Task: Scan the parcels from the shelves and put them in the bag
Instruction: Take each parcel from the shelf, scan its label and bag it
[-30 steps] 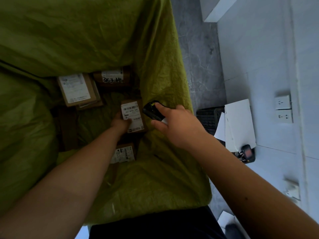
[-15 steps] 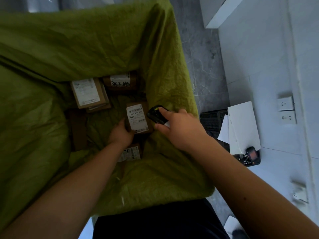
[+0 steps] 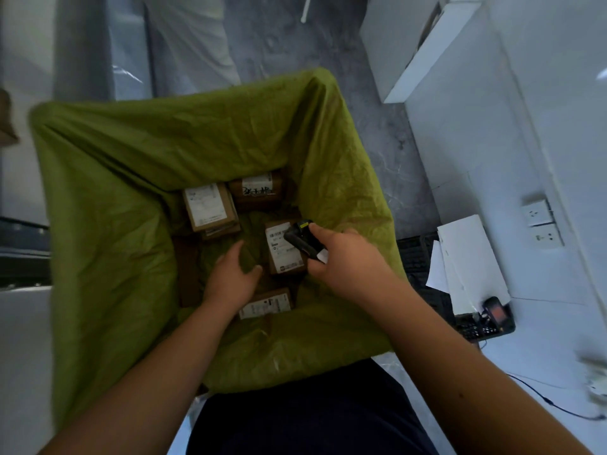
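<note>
A big green bag (image 3: 108, 224) stands open below me with several brown parcels at its bottom. One small labelled parcel (image 3: 284, 257) lies in the middle, just right of my left hand (image 3: 231, 277), whose fingers are spread and empty inside the bag. My right hand (image 3: 348, 257) grips a black handheld scanner (image 3: 302, 239) above that parcel's right edge. Two more labelled parcels (image 3: 208, 206) (image 3: 258, 188) lie at the far side, and another parcel (image 3: 267, 303) lies under my left wrist.
Grey floor (image 3: 377, 152) runs along the bag's right side. A white counter (image 3: 492, 159) on the right holds white papers (image 3: 466, 261), a black keyboard (image 3: 417, 257) and a small black device (image 3: 496, 315). Wall sockets (image 3: 540, 223) sit beyond.
My left hand has let go of the small parcel, which now lies on the bag's bottom. The view has pulled back and up, showing the whole bag.
</note>
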Motion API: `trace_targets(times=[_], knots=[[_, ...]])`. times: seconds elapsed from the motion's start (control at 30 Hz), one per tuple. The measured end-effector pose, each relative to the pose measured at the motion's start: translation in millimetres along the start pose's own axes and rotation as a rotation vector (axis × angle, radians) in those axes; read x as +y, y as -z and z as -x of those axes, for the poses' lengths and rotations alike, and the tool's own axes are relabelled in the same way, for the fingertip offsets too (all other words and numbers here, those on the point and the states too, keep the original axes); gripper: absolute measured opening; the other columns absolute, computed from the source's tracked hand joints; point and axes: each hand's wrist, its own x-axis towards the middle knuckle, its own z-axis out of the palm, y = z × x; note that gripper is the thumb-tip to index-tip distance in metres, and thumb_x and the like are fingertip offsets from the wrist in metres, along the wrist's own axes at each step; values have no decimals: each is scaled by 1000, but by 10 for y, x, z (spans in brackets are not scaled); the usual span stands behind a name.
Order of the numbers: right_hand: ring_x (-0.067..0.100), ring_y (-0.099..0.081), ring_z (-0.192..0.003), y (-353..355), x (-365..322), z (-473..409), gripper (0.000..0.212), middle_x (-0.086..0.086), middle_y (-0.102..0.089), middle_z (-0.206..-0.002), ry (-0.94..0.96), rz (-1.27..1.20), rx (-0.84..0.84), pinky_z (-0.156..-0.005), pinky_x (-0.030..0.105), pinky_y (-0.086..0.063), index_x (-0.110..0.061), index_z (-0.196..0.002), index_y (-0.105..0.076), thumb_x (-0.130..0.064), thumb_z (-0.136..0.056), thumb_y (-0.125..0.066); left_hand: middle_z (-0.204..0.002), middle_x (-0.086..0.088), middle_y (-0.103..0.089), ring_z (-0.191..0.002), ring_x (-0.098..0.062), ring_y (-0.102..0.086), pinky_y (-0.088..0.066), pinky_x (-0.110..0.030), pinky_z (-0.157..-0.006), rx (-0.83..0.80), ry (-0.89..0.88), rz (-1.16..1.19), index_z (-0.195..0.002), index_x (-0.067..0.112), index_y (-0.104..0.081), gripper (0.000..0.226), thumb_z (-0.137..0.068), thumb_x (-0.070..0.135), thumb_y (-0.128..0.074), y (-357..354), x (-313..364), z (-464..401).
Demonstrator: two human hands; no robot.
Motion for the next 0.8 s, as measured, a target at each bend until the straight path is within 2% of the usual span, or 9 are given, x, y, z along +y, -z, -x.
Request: trace_targets(times=[0.23, 0.43, 0.53, 0.7, 0.8], knots=[[37, -55, -115, -39, -153, 280, 77, 14, -51, -129, 1, -23, 45, -96, 51, -52, -48, -161, -15, -55, -97, -57, -162, -8, -38, -143, -33, -46, -47, -52, -113, 40, -95, -154, -164, 34, -26, 81, -97, 45, -70, 503, -51, 240], [36, -54, -115, -73, -170, 384, 75, 15, -50, -132, 91, 6, 45, -95, 48, -51, -49, -161, -11, -57, -99, -52, -161, -5, -41, -140, -28, -49, -47, -43, -109, 196, -150, -127, -162, 34, -32, 77, -96, 46, -70, 756, 15, 580], [37, -54, -114, 20, -87, 354, 74, 14, -50, -130, 189, 70, 41, -95, 49, -51, -48, -162, -11, -58, -100, -50, -160, -4, -44, -139, -27, -50, -48, -43, -108, 274, -104, -140, -160, 34, -37, 75, -95, 50, -70, 761, 92, 806], [35, -54, -113, 234, 72, 297, 71, 13, -49, -127, 368, 176, 54, -96, 51, -51, -48, -161, -10, -58, -101, -47, -162, -3, -40, -141, -27, -47, -46, -45, -112, 393, -8, -97, -161, 33, -35, 78, -94, 54, -69, 534, 234, 1319], [36, -53, -113, 281, 134, 313, 71, 13, -49, -128, 460, 186, 27, -95, 51, -51, -48, -161, -9, -61, -101, -43, -159, -2, -45, -138, -27, -50, -48, -47, -110, 482, 24, -170, -160, 34, -38, 80, -91, 57, -71, 383, 339, 1672]])
